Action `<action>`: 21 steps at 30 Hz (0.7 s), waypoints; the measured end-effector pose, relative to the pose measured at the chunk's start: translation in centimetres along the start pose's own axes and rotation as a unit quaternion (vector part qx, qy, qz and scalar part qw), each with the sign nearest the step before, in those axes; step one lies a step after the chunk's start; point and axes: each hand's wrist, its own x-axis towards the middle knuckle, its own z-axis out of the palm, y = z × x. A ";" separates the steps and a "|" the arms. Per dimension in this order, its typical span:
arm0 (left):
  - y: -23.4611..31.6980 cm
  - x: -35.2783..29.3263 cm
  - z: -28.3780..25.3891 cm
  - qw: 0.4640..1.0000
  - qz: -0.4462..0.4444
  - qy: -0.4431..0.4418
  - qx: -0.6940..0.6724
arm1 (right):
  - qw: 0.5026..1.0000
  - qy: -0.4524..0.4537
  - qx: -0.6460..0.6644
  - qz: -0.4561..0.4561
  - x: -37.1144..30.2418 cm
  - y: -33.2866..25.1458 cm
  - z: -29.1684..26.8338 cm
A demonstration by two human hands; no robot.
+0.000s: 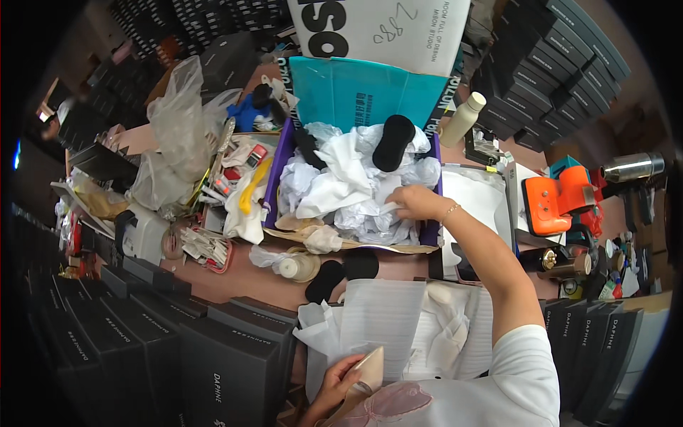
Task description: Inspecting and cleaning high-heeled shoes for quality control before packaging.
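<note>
While the right hand (413, 201) reaches into the purple box (274, 181), its fingers pinch a piece of crumpled white tissue paper (341, 185) that fills the box in loose, wrinkled wads. Low in the view, the left hand (334, 384) curls its fingers around a beige pointed shoe (368, 370), smooth and pale, held just above a white sheet (380, 313).
</note>
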 end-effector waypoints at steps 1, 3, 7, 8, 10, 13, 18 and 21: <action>-0.3 0.0 -0.1 1.000 0.006 0.007 -0.007 | 1.000 -0.010 0.018 0.013 0.4 -0.2 -1.0; -0.3 0.1 0.0 1.000 0.000 0.013 -0.016 | 0.998 -0.031 0.053 0.035 0.9 -0.7 -2.9; 0.2 0.3 0.4 1.000 -0.001 0.009 -0.005 | 0.995 -0.012 0.079 0.060 1.7 -1.3 -4.5; 0.2 0.5 0.4 1.000 -0.001 0.010 -0.008 | 0.994 -0.008 0.085 0.064 2.1 -0.9 -4.5; 0.0 0.6 0.3 1.000 -0.004 0.009 -0.012 | 0.992 0.000 0.099 0.078 2.2 -0.4 -4.4; 0.1 0.6 0.3 1.000 0.005 0.010 -0.003 | 0.989 0.026 0.122 0.084 2.0 -0.2 -4.8; 0.6 0.2 0.5 1.000 0.006 0.019 0.001 | 0.987 -0.040 0.143 0.065 0.3 -0.1 -7.4; 0.2 0.2 0.2 1.000 0.014 0.018 0.011 | 0.995 -0.074 0.043 0.052 -2.2 -0.6 -6.2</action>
